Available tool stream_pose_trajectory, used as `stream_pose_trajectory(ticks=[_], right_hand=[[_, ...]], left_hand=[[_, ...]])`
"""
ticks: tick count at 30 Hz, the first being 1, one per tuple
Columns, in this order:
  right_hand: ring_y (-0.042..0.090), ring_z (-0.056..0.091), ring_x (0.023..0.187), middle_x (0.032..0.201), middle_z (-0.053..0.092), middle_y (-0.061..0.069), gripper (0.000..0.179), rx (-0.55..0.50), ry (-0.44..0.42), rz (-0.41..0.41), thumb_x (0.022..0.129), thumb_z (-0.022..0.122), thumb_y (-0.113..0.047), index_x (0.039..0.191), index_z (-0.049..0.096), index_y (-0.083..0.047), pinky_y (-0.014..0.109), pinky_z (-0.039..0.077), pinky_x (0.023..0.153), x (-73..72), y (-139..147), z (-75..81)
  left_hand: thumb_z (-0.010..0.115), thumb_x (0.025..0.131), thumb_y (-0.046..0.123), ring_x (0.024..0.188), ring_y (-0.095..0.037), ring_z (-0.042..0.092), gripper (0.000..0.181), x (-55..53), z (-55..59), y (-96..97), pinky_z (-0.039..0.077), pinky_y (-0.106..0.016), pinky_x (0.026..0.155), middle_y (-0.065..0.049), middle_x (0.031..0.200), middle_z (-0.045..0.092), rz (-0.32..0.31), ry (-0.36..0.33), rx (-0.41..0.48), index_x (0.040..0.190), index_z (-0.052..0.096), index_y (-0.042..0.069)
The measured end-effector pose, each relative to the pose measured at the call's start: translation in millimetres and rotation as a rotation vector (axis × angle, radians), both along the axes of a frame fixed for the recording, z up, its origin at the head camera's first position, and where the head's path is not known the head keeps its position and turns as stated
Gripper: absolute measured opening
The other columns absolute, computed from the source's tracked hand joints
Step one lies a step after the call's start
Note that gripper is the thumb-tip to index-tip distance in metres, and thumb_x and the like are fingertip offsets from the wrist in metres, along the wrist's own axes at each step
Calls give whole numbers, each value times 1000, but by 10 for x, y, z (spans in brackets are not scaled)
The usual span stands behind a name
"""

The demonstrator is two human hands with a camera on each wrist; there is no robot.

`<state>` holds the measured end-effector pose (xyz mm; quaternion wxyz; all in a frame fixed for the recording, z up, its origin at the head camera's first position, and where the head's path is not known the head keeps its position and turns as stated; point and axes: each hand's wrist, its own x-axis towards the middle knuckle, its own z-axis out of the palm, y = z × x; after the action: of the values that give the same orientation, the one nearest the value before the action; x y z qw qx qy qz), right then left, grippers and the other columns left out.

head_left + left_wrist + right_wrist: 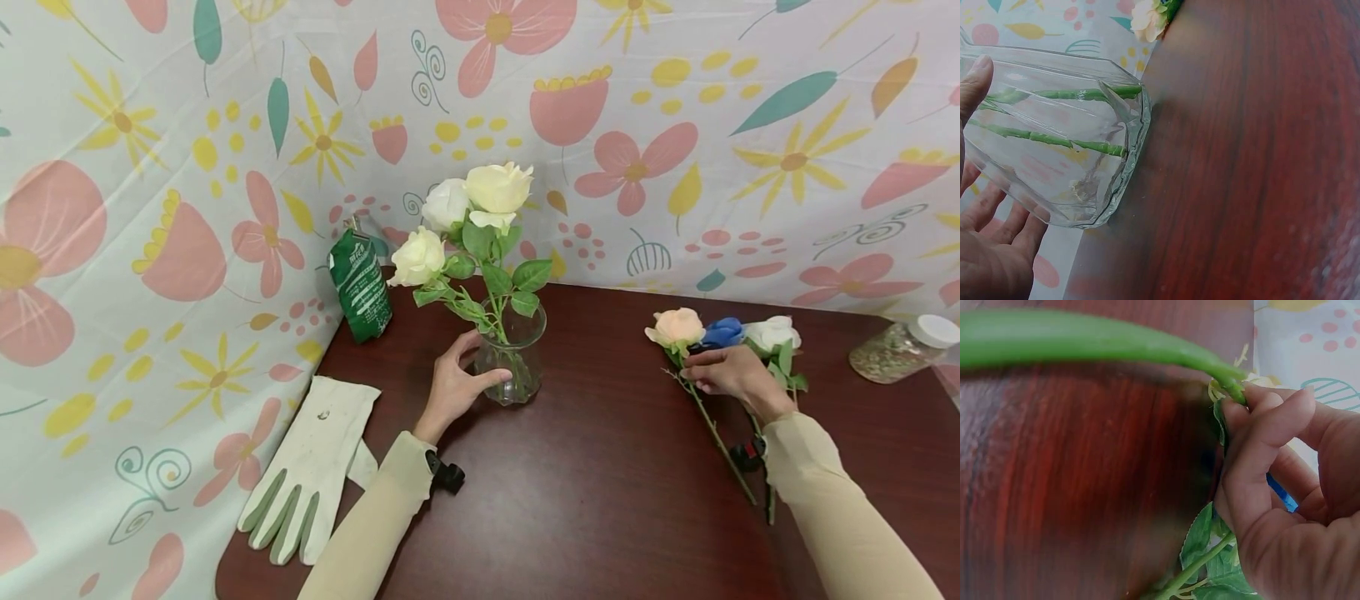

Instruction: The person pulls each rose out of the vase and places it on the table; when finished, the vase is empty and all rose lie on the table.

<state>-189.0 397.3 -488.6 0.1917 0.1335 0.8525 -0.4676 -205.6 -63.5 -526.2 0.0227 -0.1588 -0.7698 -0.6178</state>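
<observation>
My left hand [461, 379] holds the clear glass vase [528, 379], thumb on the near side and fingers around its left. Two green stems [1079, 95] show through the glass in the left wrist view. Two cream roses [498, 187] and a white rose [446, 205] rise from the vase with green leaves. On the right, my right hand [731, 375] pinches the stem of a peach rose [677, 327] just below its bloom. The green stem [1097, 340] runs out from the fingertips in the right wrist view. Beside that hand lie a blue flower [723, 332] and a white rose [772, 333].
A green packet [360, 287] stands at the back left. White and green gloves [315, 458] lie at the table's left edge. At the far right a white-lidded jar [896, 354] lies on its side. A floral cloth [637, 167] hangs behind the dark wooden table [585, 500].
</observation>
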Motion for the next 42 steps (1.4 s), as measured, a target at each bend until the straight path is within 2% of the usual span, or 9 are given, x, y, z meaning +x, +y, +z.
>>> stream_pose_trajectory(ticks=[7,15,25,30,37,42], right_hand=[[-2,66,68,79,75,-12,52,61,13,1,107,72,-19,145,60,15,19,63,66,31,-9,-63],[1,69,69,80,76,-11,54,118,13,10,105,75,-23,143,63,13,21,65,67,47,-34,-31],[2,72,69,81,78,-9,56,124,18,25,106,74,-23,145,61,15,24,67,67,39,-42,-10],[4,74,72,85,81,-7,63,153,25,38,105,76,-30,147,59,14,25,67,69,50,-43,62],[6,73,72,83,80,-3,62,236,113,67,106,73,-36,143,63,12,26,66,67,90,-82,274],[5,68,69,81,77,-5,57,230,174,56,107,71,-41,140,67,5,26,56,59,106,-210,472]], left_hand=[[93,89,20,144,-36,61,75,33,-7,-6,54,-54,121,-15,153,65,1,-16,-3,155,60,16],[93,89,19,144,-36,61,74,35,-22,-7,55,-54,120,-15,153,65,7,-24,-3,155,60,16],[94,89,18,142,-36,63,73,32,-14,-1,56,-54,119,-15,151,66,10,-11,0,154,62,16],[94,88,20,142,-35,63,73,31,-7,0,56,-53,119,-14,151,66,11,-8,-3,154,62,16],[94,88,21,142,-36,63,73,21,1,-2,56,-53,120,-14,152,66,0,-9,1,154,62,16],[95,88,22,143,-36,62,75,18,22,2,56,-53,120,-16,152,66,7,-9,-9,154,61,15]])
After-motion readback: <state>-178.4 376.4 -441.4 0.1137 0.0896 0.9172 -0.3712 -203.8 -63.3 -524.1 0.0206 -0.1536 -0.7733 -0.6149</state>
